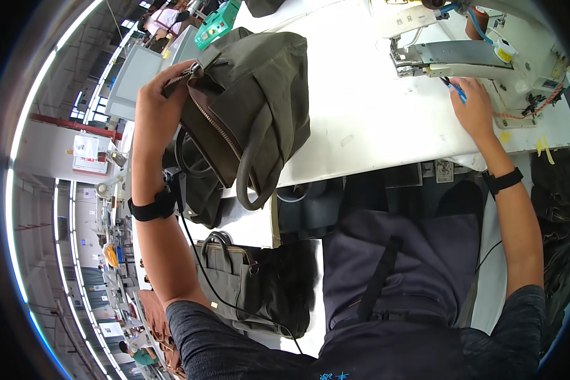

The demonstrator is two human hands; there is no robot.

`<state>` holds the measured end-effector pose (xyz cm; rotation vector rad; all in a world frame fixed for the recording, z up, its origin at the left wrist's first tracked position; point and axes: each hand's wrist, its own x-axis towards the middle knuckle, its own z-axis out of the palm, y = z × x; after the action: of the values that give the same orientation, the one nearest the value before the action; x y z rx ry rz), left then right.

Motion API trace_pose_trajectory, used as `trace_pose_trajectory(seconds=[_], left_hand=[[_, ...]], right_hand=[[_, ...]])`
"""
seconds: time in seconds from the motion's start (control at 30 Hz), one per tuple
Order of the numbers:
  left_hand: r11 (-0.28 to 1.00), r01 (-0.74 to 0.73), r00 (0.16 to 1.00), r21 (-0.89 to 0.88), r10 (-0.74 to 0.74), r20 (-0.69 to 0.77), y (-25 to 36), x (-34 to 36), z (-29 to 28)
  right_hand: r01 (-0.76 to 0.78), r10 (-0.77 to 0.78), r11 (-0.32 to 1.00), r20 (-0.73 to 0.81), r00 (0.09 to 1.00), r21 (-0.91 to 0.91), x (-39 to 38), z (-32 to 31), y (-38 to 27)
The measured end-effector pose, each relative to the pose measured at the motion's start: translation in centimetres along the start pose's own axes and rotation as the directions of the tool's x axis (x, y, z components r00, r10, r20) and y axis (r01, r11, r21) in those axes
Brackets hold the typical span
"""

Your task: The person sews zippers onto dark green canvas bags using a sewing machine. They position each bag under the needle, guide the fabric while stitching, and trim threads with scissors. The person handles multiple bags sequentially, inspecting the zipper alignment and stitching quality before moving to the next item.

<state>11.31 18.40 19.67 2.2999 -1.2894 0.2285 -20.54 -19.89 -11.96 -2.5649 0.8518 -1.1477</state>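
An olive-green handbag (259, 95) with an open metal zipper (216, 123) and rounded handles stands tilted at the left end of the white table. My left hand (161, 101) is closed on the bag's end, by the zipper's upper end; some of its fingers are hidden behind the fabric. On the right, my right hand (474, 109) is closed around small blue-handled thread snips (460, 95), their dark tip poking out past the fingers. This hand rests on the table just below the sewing machine's arm (453, 57).
The white table (367, 120) spans the middle. Yellow tape strips (543, 147) hang at its right edge. A thread cone (477, 24) stands behind the machine. Below left, another olive bag (234, 272) lies on a lower surface. A green box (216, 26) sits at the back.
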Motion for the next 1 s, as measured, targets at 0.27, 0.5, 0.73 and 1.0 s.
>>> trace_pose_trajectory(seconds=[0.27,0.5,0.73,1.0], left_hand=[[1.0,-0.017,0.999,0.004,0.017,0.049,0.9,0.4,-0.1],[0.945,-0.293,0.956,0.142,0.285,0.078,-0.1,2.0,-0.1],[0.903,-0.39,0.902,0.177,0.336,0.273,-1.7,9.0,0.6],[0.941,-0.289,0.918,0.176,0.22,0.332,-0.3,8.8,1.6]], right_hand=[[0.007,-0.007,1.0,-0.018,1.0,0.001,0.0,0.0,-0.1],[0.024,-0.024,1.0,-0.013,1.0,-0.019,0.0,0.1,0.4],[-0.005,0.007,1.0,0.095,0.995,-0.026,0.5,-0.1,0.4],[-0.015,0.018,0.999,0.092,0.996,-0.036,0.3,-0.1,0.6]])
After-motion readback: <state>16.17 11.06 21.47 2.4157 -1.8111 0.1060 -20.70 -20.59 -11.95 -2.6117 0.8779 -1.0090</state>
